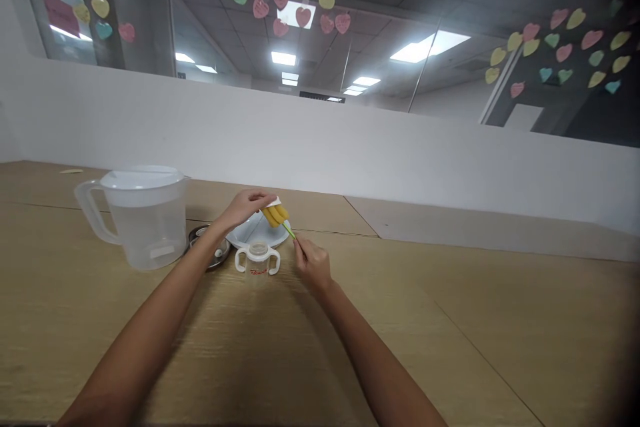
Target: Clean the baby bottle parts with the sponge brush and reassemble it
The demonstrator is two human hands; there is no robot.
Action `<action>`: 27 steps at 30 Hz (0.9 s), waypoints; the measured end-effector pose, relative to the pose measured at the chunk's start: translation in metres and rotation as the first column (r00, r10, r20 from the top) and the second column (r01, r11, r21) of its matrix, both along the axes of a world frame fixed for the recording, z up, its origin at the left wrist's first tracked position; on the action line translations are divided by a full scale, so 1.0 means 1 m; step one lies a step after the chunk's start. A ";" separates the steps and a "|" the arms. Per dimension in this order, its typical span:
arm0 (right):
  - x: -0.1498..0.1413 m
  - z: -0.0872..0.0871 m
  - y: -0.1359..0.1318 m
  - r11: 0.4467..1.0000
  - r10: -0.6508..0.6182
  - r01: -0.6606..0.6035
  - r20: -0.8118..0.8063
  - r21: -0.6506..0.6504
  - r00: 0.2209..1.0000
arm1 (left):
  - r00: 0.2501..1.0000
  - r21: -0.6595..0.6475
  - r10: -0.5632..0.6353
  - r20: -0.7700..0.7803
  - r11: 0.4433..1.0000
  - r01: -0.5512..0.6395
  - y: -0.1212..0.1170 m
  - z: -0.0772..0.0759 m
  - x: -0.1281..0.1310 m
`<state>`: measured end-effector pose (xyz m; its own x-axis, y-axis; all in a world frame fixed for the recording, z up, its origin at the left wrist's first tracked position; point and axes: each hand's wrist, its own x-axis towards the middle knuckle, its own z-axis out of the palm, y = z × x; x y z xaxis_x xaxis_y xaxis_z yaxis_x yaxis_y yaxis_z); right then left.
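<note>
I judge the work to be partway along: the yellow sponge brush (275, 215) is up in both my hands, so getting hold of it is done, and the 2-handled cup (259, 269) stands upright with its mouth uncovered. As for what is left, the sponge is outside the cup, and the brush is not yet set down. My right hand (314, 263) is closed on the thin green stem, finger and thumb pinching it. My left hand (250, 205) grips the other end, fingers over the white tip (its thumb is hidden from me).

So the brush slants between my 2 sets of fingers, the sponge just past my left fingertips and the stem running down to my right ones. The head is bright yellow, split into plump lobes side by side; whether it is wet I cannot tell. The cup, clear with red lettering, sits nearer me than my left fingers. Below those fingers is a pale dish (241, 235); I cannot tell if the sponge touches it. Left of them is a dark round dish (229, 252), partly behind my forearm, and farther left the lidded pitcher (150, 227).
</note>
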<state>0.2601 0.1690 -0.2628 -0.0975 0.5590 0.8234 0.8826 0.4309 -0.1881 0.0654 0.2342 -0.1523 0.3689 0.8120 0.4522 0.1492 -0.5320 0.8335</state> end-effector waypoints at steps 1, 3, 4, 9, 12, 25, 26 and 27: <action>0.000 0.000 -0.001 1.000 0.000 0.000 0.003 0.000 1.000 | 0.998 0.018 -0.038 -0.054 0.999 0.039 -0.002 0.001 -0.002; -0.001 -0.001 -0.001 1.000 0.015 -0.015 -0.012 -0.001 1.000 | 0.991 0.047 -0.061 -0.121 0.997 0.067 -0.005 0.004 -0.005; -0.001 -0.001 -0.001 1.000 0.028 -0.029 -0.024 -0.010 0.999 | 0.990 0.081 -0.024 -0.139 0.996 0.036 -0.006 0.006 -0.007; -0.004 0.005 0.001 0.995 0.026 -0.045 -0.201 -0.087 0.979 | 0.858 0.542 0.474 -0.196 0.782 -0.308 -0.010 0.011 -0.014; -0.004 0.008 0.001 0.996 -0.041 0.013 -0.328 -0.085 0.944 | 0.766 0.696 0.582 -0.274 0.670 -0.260 -0.011 0.012 -0.014; 0.017 0.014 0.012 0.989 -0.141 0.093 -0.541 -0.114 0.829 | 0.592 0.433 0.452 -0.667 0.882 -0.185 -0.013 0.021 -0.032; 0.018 0.014 0.014 0.990 -0.133 0.079 -0.573 -0.118 0.808 | 0.539 0.371 0.418 -0.732 0.907 -0.200 -0.010 0.021 -0.041; 0.018 0.014 0.015 0.990 -0.125 0.064 -0.602 -0.122 0.788 | 0.480 0.298 0.373 -0.794 0.927 -0.227 -0.006 0.020 -0.050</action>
